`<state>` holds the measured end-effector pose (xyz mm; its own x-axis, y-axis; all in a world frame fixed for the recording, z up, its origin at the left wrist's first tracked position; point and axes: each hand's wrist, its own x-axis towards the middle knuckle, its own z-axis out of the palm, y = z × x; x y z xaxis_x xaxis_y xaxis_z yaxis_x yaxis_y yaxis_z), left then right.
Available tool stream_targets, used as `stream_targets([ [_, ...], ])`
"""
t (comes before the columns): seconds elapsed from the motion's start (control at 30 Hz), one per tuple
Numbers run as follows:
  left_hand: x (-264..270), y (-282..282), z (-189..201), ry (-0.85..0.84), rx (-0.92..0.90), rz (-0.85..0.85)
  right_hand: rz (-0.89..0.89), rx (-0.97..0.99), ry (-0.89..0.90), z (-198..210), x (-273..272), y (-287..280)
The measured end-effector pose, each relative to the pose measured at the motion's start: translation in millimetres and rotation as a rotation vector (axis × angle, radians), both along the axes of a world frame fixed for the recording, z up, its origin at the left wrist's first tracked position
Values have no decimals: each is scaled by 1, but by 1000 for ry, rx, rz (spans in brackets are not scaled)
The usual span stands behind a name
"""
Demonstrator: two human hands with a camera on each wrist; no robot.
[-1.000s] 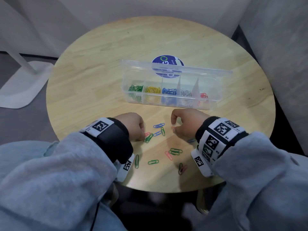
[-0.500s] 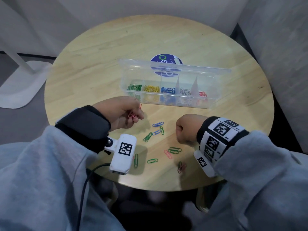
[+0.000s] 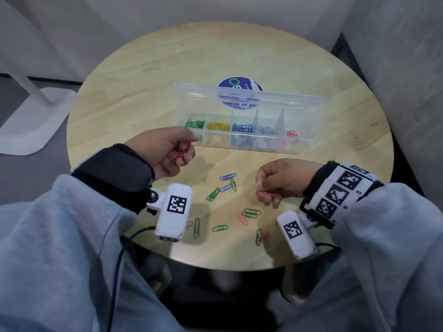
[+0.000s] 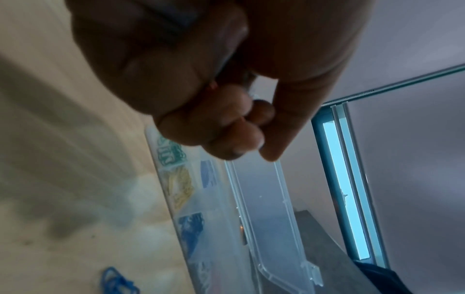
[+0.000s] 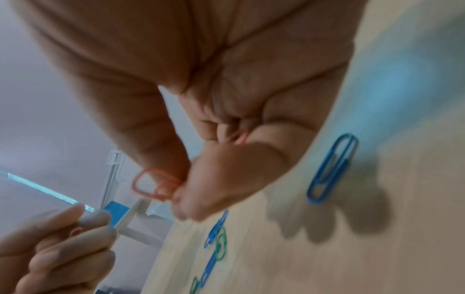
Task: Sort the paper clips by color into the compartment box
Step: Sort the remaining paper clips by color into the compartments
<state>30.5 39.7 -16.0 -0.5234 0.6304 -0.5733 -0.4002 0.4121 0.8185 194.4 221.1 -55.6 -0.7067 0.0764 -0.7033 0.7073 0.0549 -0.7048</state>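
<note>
Both hands (image 3: 165, 149) lifted off round wooden table (image 3: 143, 75), seemingly grey-walled

A head camera looks steeply down on the round pale-wood table (image 3: 143, 75), while close-up wrist cameras peer past curled fingers, sharing the clear plastic compartment box (image 3: 309, 121).

Left hand (image 3: 165, 152) at 9 o'clock, raised, fingers curled, pinching. Right hand (image 3: 282, 179) at 4 o'clock, fingers curled, thumb-finger pinch.

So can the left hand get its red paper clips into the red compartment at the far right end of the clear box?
Probably yes: the left hand has open air above the clear box, whose lid stands open.
</note>
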Motion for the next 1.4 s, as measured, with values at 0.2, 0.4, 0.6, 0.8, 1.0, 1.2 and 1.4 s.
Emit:
stream_targets([
  [0.2,3,-7,-6,144,-127,-83,-153,-69,24,-5,-3,-2],
  [0.4,4,-13,-3,265,-290,-198,-140,-35,-4,-2,-10,-14],
  [0.6,16,-5,3,590,-553,-540,266,368,-40,3,-11,-26],
  [0.8,35,3,-4,866,-918,-952,528,716,-29,14,-4,-38],
  [1.0,48,7,-24,845,-1073,-1167,571,863,7,9,0,-54],
  [1.2,47,2,-35,871,-1061,-1137,660,927,-5,10,-5,-62],
  [1.4,40,0,-37,812,-1012,-1057,757,1003,-42,7,-8,-66],
])
